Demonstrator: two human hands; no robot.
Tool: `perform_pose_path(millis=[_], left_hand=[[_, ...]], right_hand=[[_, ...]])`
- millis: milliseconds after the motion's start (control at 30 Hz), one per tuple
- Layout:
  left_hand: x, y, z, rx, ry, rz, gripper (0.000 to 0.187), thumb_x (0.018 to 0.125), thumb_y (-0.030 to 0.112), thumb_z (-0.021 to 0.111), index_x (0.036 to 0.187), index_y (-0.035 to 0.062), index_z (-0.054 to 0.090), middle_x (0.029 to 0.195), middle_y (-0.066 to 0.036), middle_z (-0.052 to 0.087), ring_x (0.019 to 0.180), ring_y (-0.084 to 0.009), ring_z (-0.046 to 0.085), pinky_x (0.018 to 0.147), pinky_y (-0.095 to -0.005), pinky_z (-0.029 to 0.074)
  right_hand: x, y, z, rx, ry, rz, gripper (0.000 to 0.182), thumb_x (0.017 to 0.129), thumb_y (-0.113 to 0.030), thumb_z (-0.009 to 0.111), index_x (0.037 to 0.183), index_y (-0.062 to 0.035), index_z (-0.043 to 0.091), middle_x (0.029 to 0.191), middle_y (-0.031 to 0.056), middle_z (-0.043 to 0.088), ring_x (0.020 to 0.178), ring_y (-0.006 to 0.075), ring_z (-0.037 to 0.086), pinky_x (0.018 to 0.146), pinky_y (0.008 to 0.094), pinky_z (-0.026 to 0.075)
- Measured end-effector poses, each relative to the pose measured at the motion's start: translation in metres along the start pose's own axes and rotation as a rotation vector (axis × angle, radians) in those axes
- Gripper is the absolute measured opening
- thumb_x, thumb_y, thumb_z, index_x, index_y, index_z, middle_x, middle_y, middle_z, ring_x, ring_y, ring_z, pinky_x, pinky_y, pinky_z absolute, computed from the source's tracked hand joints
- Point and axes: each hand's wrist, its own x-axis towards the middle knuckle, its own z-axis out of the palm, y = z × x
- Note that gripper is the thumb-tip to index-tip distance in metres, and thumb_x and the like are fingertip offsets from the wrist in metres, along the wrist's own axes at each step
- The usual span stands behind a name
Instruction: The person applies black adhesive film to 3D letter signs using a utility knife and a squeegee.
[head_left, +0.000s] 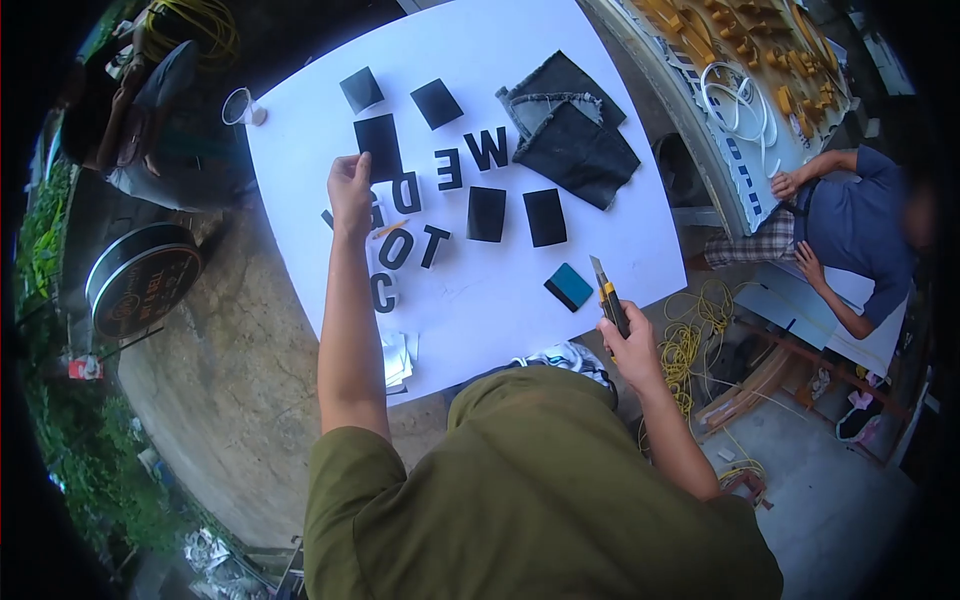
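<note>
My left hand (pixel 350 192) pinches the lower left corner of a black square (pixel 379 148) over the white table (pixel 470 330). Below that square are black letters, among them a D (pixel 406 193), an O (pixel 396 250) and a T (pixel 435 245). An E (pixel 449 169) and a W (pixel 487 150) stand further right. My right hand (pixel 630 340) holds a yellow and black cutter (pixel 610 300) with its blade out, pointing up. A teal and black squeegee (pixel 569 288) lies left of the cutter. More black squares (pixel 486 215) lie near the letters.
Dark folded cloth (pixel 580 135) covers the table's upper right. A clear cup (pixel 243 108) sits at the left edge, white papers (pixel 399 360) at the near edge. A person (pixel 860 220) works at another table on the right; another person (pixel 150 120) is at upper left. Yellow cable (pixel 690 330) lies on the floor.
</note>
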Motion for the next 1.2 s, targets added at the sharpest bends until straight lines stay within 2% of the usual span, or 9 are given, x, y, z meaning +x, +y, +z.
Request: perform_pose_path(millis=[133,333,400,467,500,633,733,933,1200], left_hand=[[-0.096,0.03,-0.025,-0.209,-0.197,-0.04,0.019,0.109,0.021,0.07,0.112,0.0047,0.062,0.098,-0.001,0.065,0.087,-0.0074,0.058,0.076,-0.0248,0.047],[-0.248,0.057,-0.039,-0.31,-0.401,-0.221,0.014,0.108,0.015,0.069,0.113,0.0069,0.059,0.102,0.0,0.063,0.094,-0.0067,0.057,0.085,-0.0248,0.047],[-0.281,0.057,-0.041,-0.26,-0.442,-0.148,0.015,0.109,0.015,0.068,0.116,0.0083,0.056,0.102,0.003,0.061,0.093,-0.0055,0.054,0.083,-0.0228,0.045],[-0.306,0.065,-0.047,-0.13,-0.45,-0.121,0.025,0.108,0.013,0.068,0.127,0.0057,0.055,0.114,-0.003,0.064,0.106,-0.0102,0.059,0.094,-0.0261,0.049],[-0.313,0.066,-0.048,-0.215,-0.476,-0.101,0.046,0.105,0.016,0.073,0.143,0.0021,0.052,0.129,-0.012,0.061,0.113,-0.0169,0.06,0.091,-0.0341,0.056],[-0.332,0.084,-0.068,-0.115,-0.529,-0.073,0.069,0.099,0.005,0.076,0.16,0.0021,0.043,0.131,-0.015,0.059,0.114,-0.0195,0.062,0.086,-0.0333,0.064],[-0.337,0.077,-0.084,0.128,-0.53,0.127,0.064,0.093,0.002,0.078,0.152,0.0034,0.053,0.127,-0.015,0.06,0.115,-0.0248,0.065,0.091,-0.0376,0.064],[-0.346,0.05,-0.083,0.507,-0.425,0.518,0.059,0.079,0.0,0.083,0.134,0.0043,0.061,0.125,-0.018,0.061,0.114,-0.0398,0.064,0.091,-0.0499,0.057],[-0.362,-0.014,-0.035,0.855,-0.363,0.794,0.057,0.078,0.01,0.079,0.133,0.0161,0.063,0.126,-0.01,0.063,0.118,-0.0299,0.06,0.104,-0.0515,0.044]], right_hand=[[-0.003,-0.004,0.028,0.014,-0.043,-0.064,0.025,0.102,-0.011,0.07,0.121,0.0027,0.063,0.084,-0.0001,0.063,0.069,0.0055,0.055,0.061,0.0257,0.047],[-0.031,-0.025,0.085,0.284,-0.213,-0.011,0.025,0.108,-0.013,0.063,0.129,-0.0017,0.058,0.097,0.0087,0.071,0.069,0.0094,0.061,0.063,0.0262,0.051],[-0.045,-0.028,0.101,0.337,-0.264,0.013,0.026,0.109,-0.014,0.062,0.132,-0.003,0.054,0.101,0.0114,0.071,0.07,0.01,0.063,0.064,0.0257,0.052],[-0.057,-0.028,0.114,0.369,-0.288,0.029,0.026,0.11,-0.014,0.061,0.132,-0.0034,0.053,0.101,0.012,0.072,0.071,0.0098,0.063,0.064,0.0251,0.052],[-0.062,-0.024,0.118,0.365,-0.282,0.007,0.025,0.11,-0.015,0.061,0.131,-0.004,0.053,0.101,0.0119,0.072,0.07,0.0097,0.063,0.063,0.0247,0.051],[-0.078,-0.006,0.124,0.329,-0.22,-0.027,0.022,0.11,-0.014,0.06,0.128,-0.0035,0.054,0.099,0.0109,0.072,0.07,0.0097,0.063,0.062,0.0255,0.05],[-0.09,0.01,0.121,0.296,-0.198,-0.043,0.029,0.109,-0.013,0.061,0.135,-0.0018,0.054,0.102,0.012,0.071,0.074,0.0098,0.063,0.067,0.025,0.052],[-0.102,0.027,0.114,0.258,-0.137,-0.1,0.024,0.107,-0.011,0.062,0.127,0.0013,0.055,0.096,0.0104,0.072,0.07,0.0098,0.063,0.064,0.0265,0.052],[-0.109,0.049,0.064,0.218,-0.092,-0.153,0.025,0.107,-0.011,0.063,0.128,0.0006,0.056,0.095,0.0091,0.071,0.071,0.0093,0.062,0.064,0.0262,0.053]])
